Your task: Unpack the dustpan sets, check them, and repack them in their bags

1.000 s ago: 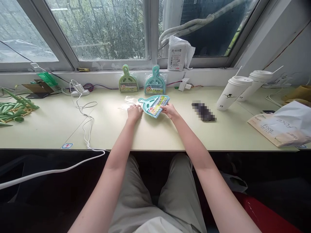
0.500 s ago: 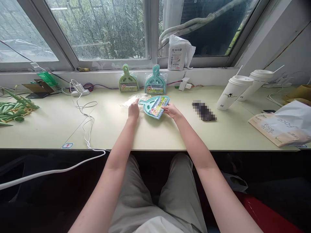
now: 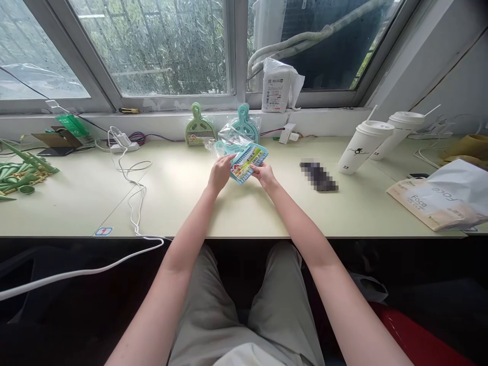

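Between my hands, above the desk, is a teal mini dustpan and brush set [image 3: 248,161] with a printed card label facing up. My right hand [image 3: 265,176] pinches its right, bristle-side edge, thumb on the label. At the left edge, the fingers of my left hand [image 3: 220,174] are closed on the set. A crumpled clear plastic bag [image 3: 233,134] rises behind it, around the handle end; how far it covers the set is hard to make out. Against the wall lean a green wrapped dustpan set [image 3: 199,127] and a teal wrapped dustpan set [image 3: 244,124], partly hidden by the bag.
A pixelated dark object [image 3: 319,176] lies to the right, near white lidded cups [image 3: 362,147] with straws and a paper bag [image 3: 438,195]. White cables [image 3: 139,193] cross the desk on the left, beside green plant pieces [image 3: 25,173]. A white packet [image 3: 280,86] stands on the sill.
The set has turned and tilted, its label now facing me more. My left hand has moved right from the handle to the set's left edge. The plastic bag has risen off the desk.
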A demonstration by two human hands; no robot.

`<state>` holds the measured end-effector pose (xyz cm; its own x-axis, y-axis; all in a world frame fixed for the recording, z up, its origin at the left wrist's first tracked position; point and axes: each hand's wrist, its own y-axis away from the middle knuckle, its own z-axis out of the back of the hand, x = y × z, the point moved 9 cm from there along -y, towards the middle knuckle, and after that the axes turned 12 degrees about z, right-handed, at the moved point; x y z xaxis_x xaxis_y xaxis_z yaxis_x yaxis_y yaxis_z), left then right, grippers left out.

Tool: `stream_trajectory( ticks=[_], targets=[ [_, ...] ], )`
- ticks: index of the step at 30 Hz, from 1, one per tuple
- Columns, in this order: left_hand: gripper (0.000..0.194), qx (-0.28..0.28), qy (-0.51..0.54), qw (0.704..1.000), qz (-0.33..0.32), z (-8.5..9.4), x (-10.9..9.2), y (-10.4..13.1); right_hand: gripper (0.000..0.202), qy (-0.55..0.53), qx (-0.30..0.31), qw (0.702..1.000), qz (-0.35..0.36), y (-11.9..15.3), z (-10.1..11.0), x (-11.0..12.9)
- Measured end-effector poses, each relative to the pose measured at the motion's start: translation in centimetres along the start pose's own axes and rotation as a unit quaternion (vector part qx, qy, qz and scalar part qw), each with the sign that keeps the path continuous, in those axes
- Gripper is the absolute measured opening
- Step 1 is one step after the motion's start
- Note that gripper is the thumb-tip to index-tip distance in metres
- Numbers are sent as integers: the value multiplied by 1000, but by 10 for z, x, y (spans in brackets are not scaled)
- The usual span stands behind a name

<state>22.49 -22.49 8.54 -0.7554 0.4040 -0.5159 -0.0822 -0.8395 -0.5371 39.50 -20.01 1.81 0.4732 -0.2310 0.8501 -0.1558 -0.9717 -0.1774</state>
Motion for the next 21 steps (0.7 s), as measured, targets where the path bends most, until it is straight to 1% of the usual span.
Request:
stream_trajectory(
  ticks=[1,2,4,5,6,7,8,10,11,12,14,16,19,21],
  targets=[
    [42,-34,3,999,20,8,0,0,16,-7,2,1000,13,0,-1,3],
    [46,-78,8,995,57,18,3,0,15,-13,4,1000,25,0,-2,6],
    [62,-161,46,972,163,36,19,1,14,-18,10,999,45,1,-4,12],
    [66,-178,86,956,216,40,30,2,15,-17,14,998,51,1,-4,14],
    [66,-166,141,941,258,38,39,1,15,-16,17,998,55,1,-5,16],
    [64,-126,208,928,283,29,46,-2,16,-14,23,998,57,2,-6,17],
    [62,-65,280,912,292,17,48,-6,16,-11,29,998,56,2,-7,18],
    [60,63,407,868,276,-10,41,-11,18,-1,36,998,54,3,-10,17],
    [59,109,456,844,261,-20,35,-11,20,6,36,998,54,4,-11,17],
    [58,139,495,821,249,-28,30,-9,23,11,32,998,56,4,-11,17],
    [55,174,543,786,239,-39,22,-5,28,16,14,997,69,4,-11,19],
    [54,216,562,762,240,-50,15,1,32,13,-9,996,85,4,-8,20],
    [53,267,568,738,246,-59,5,8,33,10,-39,994,98,3,-3,20],
    [54,266,574,736,242,-58,1,9,35,15,-46,994,97,3,-3,19]
  ],
)
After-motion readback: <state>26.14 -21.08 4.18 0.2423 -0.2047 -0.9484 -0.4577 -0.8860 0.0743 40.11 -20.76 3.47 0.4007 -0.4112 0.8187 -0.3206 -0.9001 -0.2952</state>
